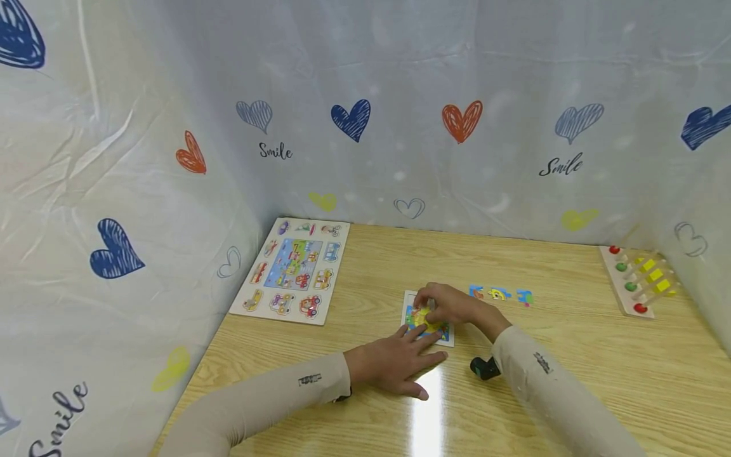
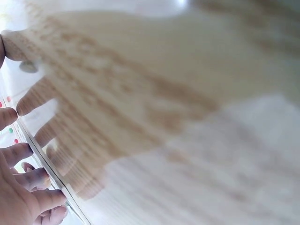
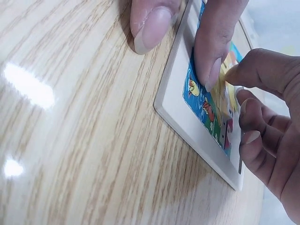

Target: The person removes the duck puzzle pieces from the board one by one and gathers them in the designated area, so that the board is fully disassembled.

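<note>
A small framed jigsaw puzzle (image 1: 448, 338) lies on the table, with a white border and a colourful picture. My left hand (image 1: 396, 363) lies over its near left edge with fingers spread, and the fingertips press on the picture. From above, my right hand (image 1: 454, 303) reaches in with curled fingers and pinches a yellow puzzle piece (image 3: 226, 96) at the picture's middle. The fingers partly hide that piece, so how far it sits in the frame cannot be seen. Several loose puzzle pieces (image 1: 499, 294) lie in a row beyond the right forearm.
A larger peg puzzle board (image 1: 317, 315) with vehicle pictures lies at the back left. At the far right stands a wooden board (image 1: 627, 298) with pegs, red and green balls and yellow blocks. A dark object (image 1: 484, 368) shows by the right cuff. Heart-printed curtains (image 1: 400, 171) enclose the table.
</note>
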{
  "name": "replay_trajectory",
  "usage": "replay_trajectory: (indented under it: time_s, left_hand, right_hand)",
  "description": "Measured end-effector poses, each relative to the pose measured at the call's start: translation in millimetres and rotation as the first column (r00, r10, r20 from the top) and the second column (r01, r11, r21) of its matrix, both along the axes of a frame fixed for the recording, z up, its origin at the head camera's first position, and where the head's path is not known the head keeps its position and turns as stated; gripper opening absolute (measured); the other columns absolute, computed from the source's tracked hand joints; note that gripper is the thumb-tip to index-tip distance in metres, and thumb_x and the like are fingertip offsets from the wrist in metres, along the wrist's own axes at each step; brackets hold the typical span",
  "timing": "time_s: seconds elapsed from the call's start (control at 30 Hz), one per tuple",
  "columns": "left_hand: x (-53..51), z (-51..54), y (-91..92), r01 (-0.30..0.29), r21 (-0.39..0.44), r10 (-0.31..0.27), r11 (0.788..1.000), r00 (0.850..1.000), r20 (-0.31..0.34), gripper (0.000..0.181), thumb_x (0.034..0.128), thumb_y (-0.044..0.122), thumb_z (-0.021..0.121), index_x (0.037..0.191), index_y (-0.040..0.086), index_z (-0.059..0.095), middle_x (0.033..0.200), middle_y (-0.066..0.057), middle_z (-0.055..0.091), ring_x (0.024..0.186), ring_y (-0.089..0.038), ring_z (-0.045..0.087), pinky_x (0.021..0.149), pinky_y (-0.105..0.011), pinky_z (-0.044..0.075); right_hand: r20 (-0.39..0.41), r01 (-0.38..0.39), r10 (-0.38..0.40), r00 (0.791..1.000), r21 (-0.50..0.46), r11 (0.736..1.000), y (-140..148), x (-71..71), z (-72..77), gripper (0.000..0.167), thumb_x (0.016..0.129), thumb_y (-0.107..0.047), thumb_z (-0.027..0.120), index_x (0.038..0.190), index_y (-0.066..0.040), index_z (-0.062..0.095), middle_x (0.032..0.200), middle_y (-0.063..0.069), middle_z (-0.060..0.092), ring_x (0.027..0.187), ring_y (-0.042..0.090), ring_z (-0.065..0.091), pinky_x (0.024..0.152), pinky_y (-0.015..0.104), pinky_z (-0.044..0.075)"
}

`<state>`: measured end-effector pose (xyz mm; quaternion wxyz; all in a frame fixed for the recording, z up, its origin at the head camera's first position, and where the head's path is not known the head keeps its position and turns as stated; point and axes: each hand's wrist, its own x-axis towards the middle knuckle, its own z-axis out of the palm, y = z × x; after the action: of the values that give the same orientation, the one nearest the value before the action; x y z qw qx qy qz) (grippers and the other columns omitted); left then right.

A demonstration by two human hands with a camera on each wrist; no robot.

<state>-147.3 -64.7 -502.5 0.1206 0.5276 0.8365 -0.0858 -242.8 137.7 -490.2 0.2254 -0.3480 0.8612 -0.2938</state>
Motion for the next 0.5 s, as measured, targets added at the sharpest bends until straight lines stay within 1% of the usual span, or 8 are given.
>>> replay_trajectory:
  time_s: [0.1,0.23,0.5]
  left_hand:
    - [0.2,0.1,-0.4,0.001,0.001,-0.001,1.0,1.0,-0.004,0.08,0.0977,0.073,0.025,0.162,0.027,0.018,0.17,-0.01,0.01,0.152,-0.038,0.022,0.115,-0.055,0.034]
    - [0.3,1.9,-0.6,0.005,0.004,-0.005,1.0,1.0,-0.007,0.079,0.098,0.073,0.025,0.162,0.026,0.019,0.169,-0.011,0.011,0.152,-0.039,0.023,0.115,-0.055,0.035]
    - [0.9,3.0,-0.4,0.0,0.007,0.0,1.0,1.0,0.002,0.079,0.0978,0.073,0.026,0.162,0.027,0.02,0.169,-0.01,0.011,0.153,-0.038,0.022,0.115,-0.056,0.034]
  right_hand:
    - [-0.009,-0.008,0.008,1.0,-0.012,1.0,-0.5,-0.3,-0.9,0.026,0.087,-0.004,0.073,0.11,-0.013,0.066,0.109,0.004,0.06,0.095,0.017,0.055,0.08,0.03,0.049]
    - [-0.015,-0.017,0.017,1.0,-0.021,1.0,-1.2,-0.8,-0.5,0.025,0.086,-0.003,0.073,0.108,-0.012,0.065,0.108,0.002,0.062,0.098,0.017,0.055,0.082,0.03,0.049]
    - [0.024,-0.006,0.007,1.0,-0.03,1.0,-2.1,0.0,-0.4,0.022,0.088,-0.003,0.071,0.107,-0.012,0.065,0.106,0.001,0.061,0.096,0.017,0.055,0.083,0.032,0.049]
